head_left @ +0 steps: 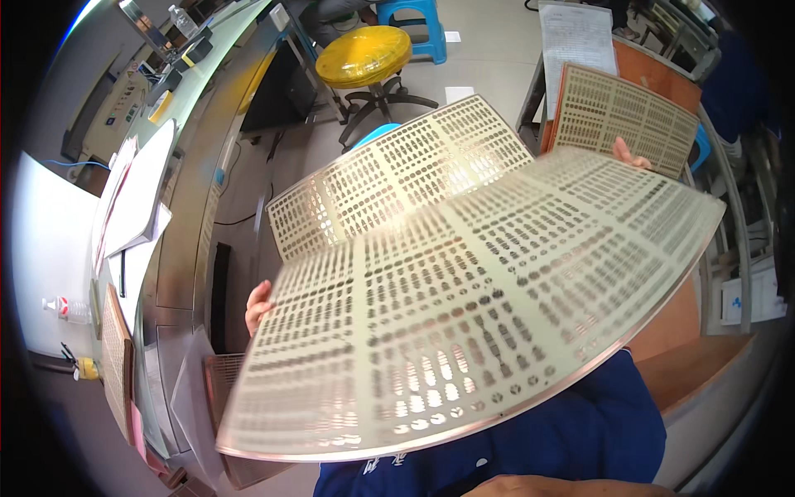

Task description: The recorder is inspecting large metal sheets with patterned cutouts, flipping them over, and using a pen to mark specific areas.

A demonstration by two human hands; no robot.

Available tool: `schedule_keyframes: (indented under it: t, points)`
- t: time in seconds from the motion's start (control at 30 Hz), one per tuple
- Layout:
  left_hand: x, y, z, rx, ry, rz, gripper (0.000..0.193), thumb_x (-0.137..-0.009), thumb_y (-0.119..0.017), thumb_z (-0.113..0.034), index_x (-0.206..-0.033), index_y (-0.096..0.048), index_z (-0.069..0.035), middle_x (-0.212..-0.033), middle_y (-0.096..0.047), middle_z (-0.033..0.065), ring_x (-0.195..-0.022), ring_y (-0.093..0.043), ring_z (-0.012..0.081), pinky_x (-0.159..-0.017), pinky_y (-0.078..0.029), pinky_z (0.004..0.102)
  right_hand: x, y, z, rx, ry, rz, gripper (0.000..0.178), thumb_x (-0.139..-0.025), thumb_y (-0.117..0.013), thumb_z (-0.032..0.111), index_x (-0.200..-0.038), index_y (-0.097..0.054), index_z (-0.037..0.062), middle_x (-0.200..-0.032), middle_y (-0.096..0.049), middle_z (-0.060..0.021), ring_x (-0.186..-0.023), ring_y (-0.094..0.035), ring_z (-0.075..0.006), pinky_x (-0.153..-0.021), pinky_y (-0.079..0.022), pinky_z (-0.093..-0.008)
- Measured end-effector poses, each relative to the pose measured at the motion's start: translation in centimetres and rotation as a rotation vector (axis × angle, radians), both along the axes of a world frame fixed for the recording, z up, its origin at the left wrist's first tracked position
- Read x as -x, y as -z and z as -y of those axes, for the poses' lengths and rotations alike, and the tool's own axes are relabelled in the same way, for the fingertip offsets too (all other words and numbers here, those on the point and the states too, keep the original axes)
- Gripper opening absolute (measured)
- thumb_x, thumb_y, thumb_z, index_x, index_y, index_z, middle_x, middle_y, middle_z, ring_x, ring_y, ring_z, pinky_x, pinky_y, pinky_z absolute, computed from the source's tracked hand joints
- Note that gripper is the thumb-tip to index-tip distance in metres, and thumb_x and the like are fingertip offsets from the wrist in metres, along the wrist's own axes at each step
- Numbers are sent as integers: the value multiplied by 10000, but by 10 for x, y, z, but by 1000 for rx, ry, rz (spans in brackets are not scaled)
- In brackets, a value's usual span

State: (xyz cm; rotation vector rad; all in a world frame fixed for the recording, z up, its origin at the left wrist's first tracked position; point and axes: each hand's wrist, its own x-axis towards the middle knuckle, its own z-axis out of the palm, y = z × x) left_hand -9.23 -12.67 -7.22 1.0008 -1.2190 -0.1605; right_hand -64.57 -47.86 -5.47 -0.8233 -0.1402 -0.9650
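Observation:
A large, pale green circuit board panel (451, 290) with rows of dark and shiny metal pads is held tilted in front of me. My left hand (258, 306) grips its left edge; only the fingers show. My right hand (631, 155) is at its far right edge, fingertips bent over the rim and the rest hidden behind the panel. Parts of the held panel are smeared by motion. Just beyond it, a second panel (397, 170) of the same kind leans, its lower part covered by the first. What supports it is hidden.
At right, another panel (625, 120) and a paper sheet (577, 50) lean against an orange-brown board (658, 79). A yellow-covered stool (363, 56) and blue stool (426, 33) stand ahead. The left workbench (186, 91) carries papers, bottles and tape. A wooden ledge (691, 373) is at right.

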Motion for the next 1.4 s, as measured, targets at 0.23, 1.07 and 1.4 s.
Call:
schedule_keyframes:
  t: [0.23, 1.07, 1.4]
  points:
    - [45, -12, 31, -268, 53, -1176, 314, -967, -459, -150, -1280, -460, -119, -1255, -537, 120, -1056, -610, 226, -815, -591, 349, -45, 7, -19, -219, 312, -25, 444, -917, -492, 415, -1169, -526, 50, -1433, -363, -175, -1310, -371, -316, -1044, -376, -486]
    - [129, -49, 98, -131, 397, -1083, 451, -992, -433, -194, -1395, -315, -30, -1387, -441, 126, -1241, -466, 242, -1039, -403, 426, -177, -56, -158, -451, 630, -80, 441, -975, -418, 294, -1328, -412, 29, -1285, -526, -132, -1148, -536, -268, -967, -445, -407]
    - [121, -29, 84, -601, 433, -796, 366, -981, -466, -180, -1290, -438, 13, -1162, -588, 200, -987, -629, 281, -849, -544, 348, -27, -71, -139, -372, 1193, -84, 406, -935, -409, 131, -1333, -405, 48, -1233, -547, -133, -1078, -579, -254, -893, -502, -390]
